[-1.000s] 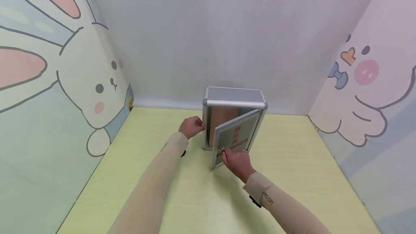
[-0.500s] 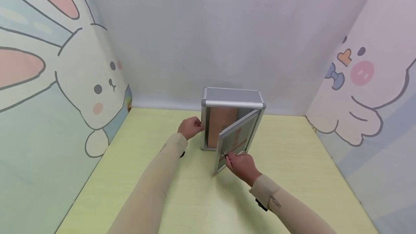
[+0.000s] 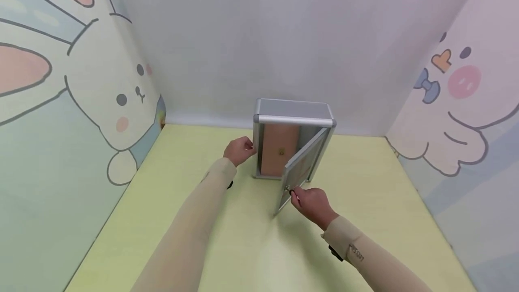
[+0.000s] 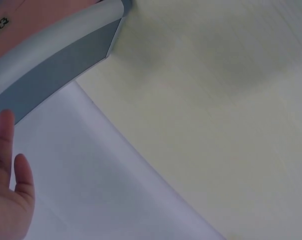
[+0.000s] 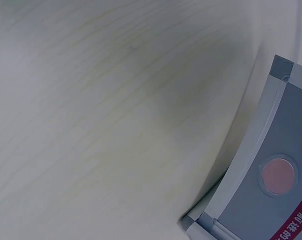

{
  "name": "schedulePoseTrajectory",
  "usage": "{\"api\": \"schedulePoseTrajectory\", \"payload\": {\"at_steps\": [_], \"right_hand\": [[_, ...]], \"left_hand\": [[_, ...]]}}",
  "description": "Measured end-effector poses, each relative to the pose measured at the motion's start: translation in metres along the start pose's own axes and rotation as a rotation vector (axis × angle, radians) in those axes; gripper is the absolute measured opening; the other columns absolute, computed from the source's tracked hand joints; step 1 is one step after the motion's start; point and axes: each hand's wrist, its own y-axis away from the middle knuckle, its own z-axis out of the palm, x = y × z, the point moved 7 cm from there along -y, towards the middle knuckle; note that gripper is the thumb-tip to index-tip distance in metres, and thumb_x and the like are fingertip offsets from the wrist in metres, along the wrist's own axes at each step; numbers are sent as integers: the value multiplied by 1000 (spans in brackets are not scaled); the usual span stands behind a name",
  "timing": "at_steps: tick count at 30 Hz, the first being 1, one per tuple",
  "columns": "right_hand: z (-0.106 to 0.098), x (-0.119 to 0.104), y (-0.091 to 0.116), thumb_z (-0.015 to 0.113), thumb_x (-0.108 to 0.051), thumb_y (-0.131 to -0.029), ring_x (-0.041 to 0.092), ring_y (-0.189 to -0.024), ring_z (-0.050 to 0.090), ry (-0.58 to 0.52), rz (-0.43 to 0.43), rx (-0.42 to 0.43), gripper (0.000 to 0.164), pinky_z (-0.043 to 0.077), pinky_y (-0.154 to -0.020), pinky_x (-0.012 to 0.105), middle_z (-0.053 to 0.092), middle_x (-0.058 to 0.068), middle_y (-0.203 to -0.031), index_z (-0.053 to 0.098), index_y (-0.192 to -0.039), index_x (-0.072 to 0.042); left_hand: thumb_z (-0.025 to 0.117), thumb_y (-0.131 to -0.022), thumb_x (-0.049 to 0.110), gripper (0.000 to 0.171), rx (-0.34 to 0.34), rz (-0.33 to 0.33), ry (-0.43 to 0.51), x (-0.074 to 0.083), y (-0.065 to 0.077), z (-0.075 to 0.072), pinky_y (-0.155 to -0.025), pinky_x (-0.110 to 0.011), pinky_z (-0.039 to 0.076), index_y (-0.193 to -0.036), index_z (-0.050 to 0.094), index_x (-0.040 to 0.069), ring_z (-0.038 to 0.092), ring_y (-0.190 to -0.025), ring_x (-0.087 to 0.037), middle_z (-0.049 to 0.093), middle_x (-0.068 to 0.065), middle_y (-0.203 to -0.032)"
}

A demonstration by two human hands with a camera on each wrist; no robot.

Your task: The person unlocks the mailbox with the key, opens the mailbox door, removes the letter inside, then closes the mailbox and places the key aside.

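Observation:
A grey metal-framed suggestion box [image 3: 295, 110] stands upright at the table's back, its hinged door [image 3: 302, 166] swung out toward me. Inside is an orange-brown panel [image 3: 277, 136] with a small yellowish mark. My right hand [image 3: 314, 204] pinches the dark head of a key [image 3: 291, 192] in the door's lock, low on its free edge. In the right wrist view the door [image 5: 256, 150] shows a pink disc and red lettered band; that hand is out of view. My left hand [image 3: 240, 150] touches the box's left side; its visible fingers [image 4: 5, 132] look straight in the left wrist view.
Pale yellow table [image 3: 243, 247] surrounds the box. A plain light backdrop [image 3: 243, 35] rises close behind it. Side walls carry a cartoon rabbit [image 3: 105, 84] on the left and a cartoon pig [image 3: 458, 102] on the right.
The door has swung wider, its free edge coming right and toward me with my right hand on the key. More of the orange-brown panel shows. My left hand stays at the box's side.

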Motion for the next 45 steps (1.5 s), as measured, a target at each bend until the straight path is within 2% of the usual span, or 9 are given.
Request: {"api": "schedulePoseTrajectory", "payload": {"at_steps": [4,7,14,23,28,35,42,44,45], "right_hand": [[-5,2,6,18,-29,-101,5,-39,17,-21,-3,-24,48,15,-34,26,18,-8,-45,39,-62,-12],[-8,3,12,19,-29,-101,4,-40,17,-35,-1,-25,48,15,-35,24,18,-9,-46,38,-61,-13],[-18,13,18,22,-30,-102,7,-36,21,-55,23,3,47,16,-34,24,17,-10,-46,37,-60,-14],[-30,26,31,21,-33,-103,4,-41,19,-73,39,-45,50,17,-36,23,21,-11,-46,42,-62,-14],[-29,30,37,21,-34,-103,1,-43,19,-93,34,-79,49,18,-37,21,23,-13,-46,43,-63,-15],[-29,37,45,22,-35,-103,2,-42,20,-111,58,-77,49,18,-37,21,23,-12,-46,42,-63,-14],[-30,37,44,23,-34,-103,1,-43,20,-120,45,-67,49,19,-38,20,25,-13,-46,46,-64,-14],[-30,37,45,23,-33,-103,1,-44,19,-115,40,-63,49,19,-38,20,25,-13,-46,46,-64,-14],[-30,37,45,23,-33,-103,1,-43,19,-113,37,-64,49,19,-38,20,25,-13,-46,46,-64,-14]], "left_hand": [[67,-87,22,21,-4,-7,-6,-6,0,4,-78,-38,50,-96,65,4,66,-90,-25,71,-9,-96],[67,-86,22,21,2,2,3,-9,2,6,-77,-38,51,-95,65,4,66,-90,-25,71,-9,-95],[67,-87,22,21,20,28,20,-2,1,3,-77,-40,50,-96,64,4,66,-90,-26,71,-10,-96],[65,-89,22,21,25,48,34,1,1,9,-78,-41,50,-99,61,4,65,-94,-27,69,-12,-100],[66,-89,20,18,36,17,17,-1,3,4,-78,-42,50,-98,61,4,64,-94,-27,69,-11,-99],[66,-90,21,20,5,-1,5,0,3,1,-80,-42,50,-99,60,4,64,-95,-28,69,-13,-102],[64,-91,19,19,-6,-8,40,-4,1,4,-82,-43,49,-99,61,2,62,-94,-29,68,-13,-99],[62,-91,19,19,-42,-3,11,-5,0,9,-78,-41,50,-94,64,0,63,-88,-28,68,-12,-93],[61,-92,19,20,-84,-15,-1,-7,1,12,-76,-40,50,-93,65,-1,63,-86,-27,68,-12,-91]]}}
